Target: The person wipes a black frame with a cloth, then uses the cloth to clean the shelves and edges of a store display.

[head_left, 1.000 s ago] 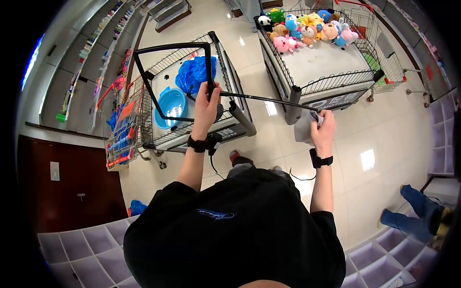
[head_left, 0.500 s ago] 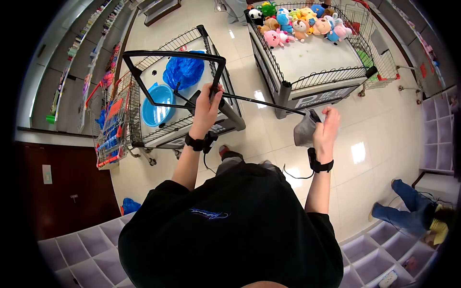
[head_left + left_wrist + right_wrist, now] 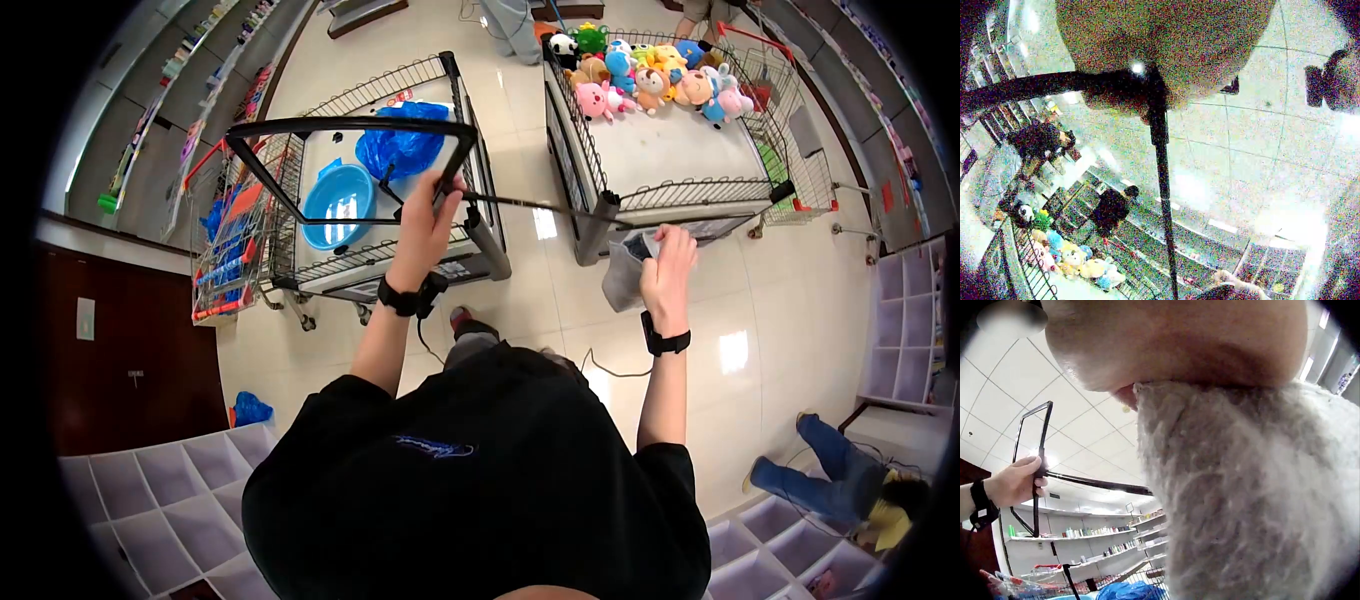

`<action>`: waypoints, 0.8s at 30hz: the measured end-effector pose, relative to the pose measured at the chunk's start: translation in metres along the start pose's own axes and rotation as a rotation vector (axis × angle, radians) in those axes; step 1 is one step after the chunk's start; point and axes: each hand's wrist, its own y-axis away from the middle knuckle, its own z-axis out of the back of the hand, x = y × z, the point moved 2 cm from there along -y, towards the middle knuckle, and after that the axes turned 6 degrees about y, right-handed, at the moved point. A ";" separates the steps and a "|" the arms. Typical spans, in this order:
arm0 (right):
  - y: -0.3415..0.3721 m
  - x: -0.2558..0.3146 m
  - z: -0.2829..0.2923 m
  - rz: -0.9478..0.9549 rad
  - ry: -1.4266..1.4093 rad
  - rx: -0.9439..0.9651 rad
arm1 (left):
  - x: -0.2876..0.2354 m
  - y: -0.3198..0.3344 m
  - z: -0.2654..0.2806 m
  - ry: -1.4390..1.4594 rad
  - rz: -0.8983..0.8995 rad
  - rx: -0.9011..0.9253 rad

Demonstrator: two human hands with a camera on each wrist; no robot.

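In the head view my left hand (image 3: 425, 240) grips a black rectangular frame (image 3: 350, 124) at its side bar, where a thin black pole (image 3: 535, 205) joins it. The pole runs across to my right hand (image 3: 670, 280), which pinches a grey cloth (image 3: 624, 278) at the pole's far end. This cloth hangs down beside the fingers and covers that end. Up close in the right wrist view, the fuzzy cloth (image 3: 1241, 487) fills much of the picture beneath the hand. The pole (image 3: 1165, 200) also shows in the left wrist view, leading away from the left hand.
A wire-sided cart on the left bears a blue basin (image 3: 340, 205) and a blue plastic bag (image 3: 405, 145). Another cart (image 3: 680, 150) at right holds several plush toys (image 3: 655, 85). Shopping carts (image 3: 225, 250), shelves and another person (image 3: 830, 475) stand around.
The black frame has tipped and swung, looking wider and flatter in the head view. My right hand keeps hold of the cloth, which now hangs further left. The head view has shifted slightly.
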 end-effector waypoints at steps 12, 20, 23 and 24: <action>-0.008 0.032 -0.025 0.142 0.021 0.099 | 0.028 0.031 -0.028 0.004 0.153 0.254; -0.011 0.046 -0.037 0.119 -0.016 0.057 | 0.041 0.023 -0.032 -0.093 0.170 0.115; -0.020 0.041 -0.029 0.100 0.000 0.045 | 0.037 0.017 -0.022 0.004 0.156 0.203; -0.023 0.043 -0.028 0.126 -0.045 0.020 | 0.035 0.019 -0.027 0.047 0.093 0.218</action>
